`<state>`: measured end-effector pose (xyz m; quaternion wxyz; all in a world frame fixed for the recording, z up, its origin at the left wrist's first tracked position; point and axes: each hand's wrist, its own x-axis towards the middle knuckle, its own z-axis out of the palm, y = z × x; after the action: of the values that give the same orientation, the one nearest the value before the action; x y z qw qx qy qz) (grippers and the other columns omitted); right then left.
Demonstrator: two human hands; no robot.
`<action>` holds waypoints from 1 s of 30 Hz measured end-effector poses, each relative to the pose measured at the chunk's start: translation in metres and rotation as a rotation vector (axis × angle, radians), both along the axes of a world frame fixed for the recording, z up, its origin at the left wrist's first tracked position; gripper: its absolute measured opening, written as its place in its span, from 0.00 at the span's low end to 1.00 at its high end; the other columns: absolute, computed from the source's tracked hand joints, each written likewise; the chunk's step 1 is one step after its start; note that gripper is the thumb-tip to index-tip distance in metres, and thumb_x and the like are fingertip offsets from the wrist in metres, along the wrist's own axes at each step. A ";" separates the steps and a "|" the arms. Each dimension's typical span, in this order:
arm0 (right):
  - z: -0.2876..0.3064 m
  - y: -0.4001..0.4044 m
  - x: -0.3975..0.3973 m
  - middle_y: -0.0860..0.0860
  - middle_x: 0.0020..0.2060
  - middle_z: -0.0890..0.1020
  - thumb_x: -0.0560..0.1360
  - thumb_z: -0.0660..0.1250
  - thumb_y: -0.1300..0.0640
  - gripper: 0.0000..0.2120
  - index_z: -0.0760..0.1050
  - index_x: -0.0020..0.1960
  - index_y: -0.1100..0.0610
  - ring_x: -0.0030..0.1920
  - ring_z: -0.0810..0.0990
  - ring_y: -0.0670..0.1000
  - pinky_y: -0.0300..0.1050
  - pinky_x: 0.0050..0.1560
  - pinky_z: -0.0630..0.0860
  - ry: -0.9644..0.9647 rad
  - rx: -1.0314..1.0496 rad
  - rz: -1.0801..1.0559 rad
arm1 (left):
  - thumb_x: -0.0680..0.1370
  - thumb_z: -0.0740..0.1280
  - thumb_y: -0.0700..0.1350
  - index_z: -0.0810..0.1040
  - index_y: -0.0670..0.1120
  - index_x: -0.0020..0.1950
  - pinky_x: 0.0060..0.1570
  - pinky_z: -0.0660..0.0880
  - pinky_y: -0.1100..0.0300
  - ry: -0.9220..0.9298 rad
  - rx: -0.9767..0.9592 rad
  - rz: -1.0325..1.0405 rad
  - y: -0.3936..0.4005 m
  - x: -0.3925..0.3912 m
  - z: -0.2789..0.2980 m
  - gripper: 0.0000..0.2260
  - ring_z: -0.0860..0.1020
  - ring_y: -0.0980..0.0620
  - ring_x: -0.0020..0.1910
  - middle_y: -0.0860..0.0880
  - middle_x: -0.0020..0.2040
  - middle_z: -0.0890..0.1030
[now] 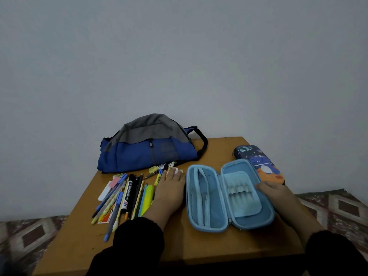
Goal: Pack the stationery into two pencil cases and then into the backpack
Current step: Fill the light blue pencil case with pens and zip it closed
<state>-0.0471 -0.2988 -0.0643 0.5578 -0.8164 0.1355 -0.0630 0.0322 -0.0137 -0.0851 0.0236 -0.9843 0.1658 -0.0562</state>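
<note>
Reaching forward over the wooden surface, the left hand lies flat with its fingers stretched out and relaxed, the fingertips touching a small cluster of pens and a pale eraser — nothing is gripped. Just to the left of that hand lies a spread pile of stationery: pens, pencils, a black marker, a yellow highlighter and a pink eraser. Just to its right sits the light blue pencil case, unzipped and folded open, its mesh pocket on the half nearer the left hand and a row of elastic loops on the other half. The right hand rests on the far edge of that open half, fingers loosely curved over the rim and pressing on it; whether they truly clasp it I cannot tell. Beyond the right hand, touching the open case, lies a second pencil case — dark blue with a dinosaur print, closed. Beyond the left hand's fingertips slumps the blue and grey backpack, against the wall.
</note>
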 end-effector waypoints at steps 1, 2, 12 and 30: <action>-0.002 -0.002 0.002 0.72 0.39 0.75 0.77 0.64 0.58 0.18 0.71 0.44 0.76 0.35 0.73 0.54 0.45 0.34 0.66 0.005 -0.016 0.004 | 0.83 0.50 0.47 0.54 0.46 0.78 0.75 0.43 0.48 -0.037 -0.013 -0.005 0.001 -0.001 0.000 0.23 0.49 0.46 0.78 0.47 0.78 0.56; -0.002 -0.002 0.003 0.73 0.41 0.76 0.77 0.65 0.58 0.17 0.72 0.45 0.76 0.35 0.73 0.54 0.46 0.35 0.67 0.011 -0.030 -0.002 | 0.82 0.51 0.47 0.57 0.46 0.77 0.75 0.46 0.48 -0.078 -0.023 -0.003 0.003 -0.002 0.000 0.22 0.53 0.45 0.76 0.47 0.76 0.61; 0.000 0.028 0.013 0.56 0.45 0.80 0.72 0.70 0.52 0.15 0.79 0.55 0.60 0.51 0.78 0.57 0.52 0.53 0.73 -0.165 -0.584 -0.131 | 0.81 0.52 0.53 0.74 0.47 0.62 0.56 0.65 0.54 -0.213 -0.063 0.120 0.005 -0.023 0.004 0.17 0.69 0.47 0.59 0.48 0.58 0.76; -0.026 0.108 0.015 0.42 0.32 0.75 0.75 0.63 0.47 0.08 0.75 0.39 0.47 0.49 0.71 0.49 0.46 0.51 0.71 -0.101 -0.630 0.068 | 0.83 0.51 0.56 0.78 0.47 0.48 0.47 0.69 0.55 -0.198 -0.269 0.272 0.002 -0.025 -0.001 0.21 0.77 0.48 0.42 0.48 0.40 0.81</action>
<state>-0.0318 -0.1904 -0.0901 0.2855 -0.9489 0.0539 -0.1236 0.0074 -0.0113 -0.0863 -0.0845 -0.9815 0.0191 -0.1707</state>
